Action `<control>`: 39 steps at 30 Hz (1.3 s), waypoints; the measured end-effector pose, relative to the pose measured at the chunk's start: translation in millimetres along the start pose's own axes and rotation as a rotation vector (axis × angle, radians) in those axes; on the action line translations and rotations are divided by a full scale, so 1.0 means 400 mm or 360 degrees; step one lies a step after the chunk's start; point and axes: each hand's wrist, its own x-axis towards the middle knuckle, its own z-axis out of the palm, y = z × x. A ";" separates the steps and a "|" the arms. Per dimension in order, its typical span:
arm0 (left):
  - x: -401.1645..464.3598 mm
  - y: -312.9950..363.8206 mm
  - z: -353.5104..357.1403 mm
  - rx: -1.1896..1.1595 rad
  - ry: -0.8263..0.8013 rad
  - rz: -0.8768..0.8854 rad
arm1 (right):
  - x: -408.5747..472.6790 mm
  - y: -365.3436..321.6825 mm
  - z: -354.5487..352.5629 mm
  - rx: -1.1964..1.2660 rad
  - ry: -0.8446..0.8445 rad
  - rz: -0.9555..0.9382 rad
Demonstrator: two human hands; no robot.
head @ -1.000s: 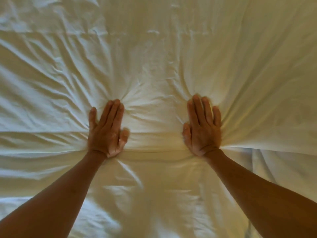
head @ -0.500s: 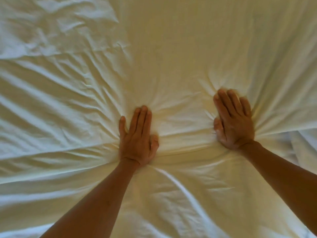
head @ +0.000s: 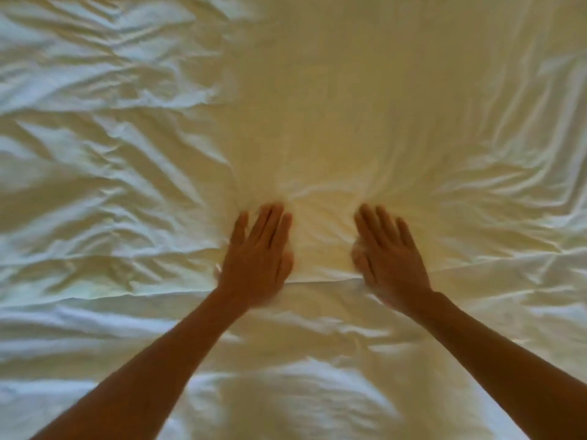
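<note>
A creased white sheet [head: 333, 106] fills the whole view. My left hand [head: 257, 255] lies flat on it, palm down, fingers straight and pointing away from me. My right hand [head: 386, 252] lies flat beside it, a short gap apart, fingers straight and slightly spread. Folds fan out from under both palms. A horizontal fold edge [head: 320, 281] runs between the two wrists. Both hands are slightly blurred.
The sheet is heavily wrinkled on the left [head: 95, 154] and along the right side [head: 524, 185]. The stretch beyond my fingers is smoother. Nothing but cloth and my two bare forearms shows.
The view has shifted left over the sheet. My hands have slid closer together, and the gap between them has narrowed. Both remain flat on the cloth.
</note>
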 end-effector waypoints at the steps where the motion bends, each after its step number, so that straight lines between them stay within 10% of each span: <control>1: -0.013 -0.066 -0.009 0.0088 -0.0017 0.0218 | 0.020 0.036 -0.010 -0.0071 -0.0006 -0.0180; 3: -0.007 -0.203 -0.023 0.0258 0.0023 0.0228 | 0.073 0.130 -0.022 -0.0196 0.0100 -0.0034; 7: 0.093 -0.248 -0.027 0.0015 0.0150 -0.1005 | 0.252 0.147 -0.053 0.0135 0.0209 0.1256; 13: 0.239 -0.220 -0.011 0.0046 0.0115 -0.0222 | 0.393 0.085 -0.041 -0.0113 -0.0022 -0.0379; 18: 0.436 -0.336 -0.032 -0.0064 0.0294 -0.0919 | 0.583 0.243 -0.052 0.0025 0.0274 0.1020; 22: 0.605 -0.364 -0.066 -0.0133 0.0228 -0.0092 | 0.714 0.157 -0.058 -0.0011 0.0039 0.0001; 24: 0.667 -0.454 -0.066 -0.0076 0.0235 -0.0230 | 0.789 0.255 -0.085 -0.0074 0.0001 -0.0236; 30: 0.827 -0.571 -0.040 0.0028 0.0246 -0.0550 | 0.933 0.345 -0.038 -0.0082 0.0259 0.0342; 39: 0.899 -0.557 -0.110 -0.0154 -0.0079 -0.0790 | 1.007 0.286 -0.102 0.0154 -0.0086 0.0576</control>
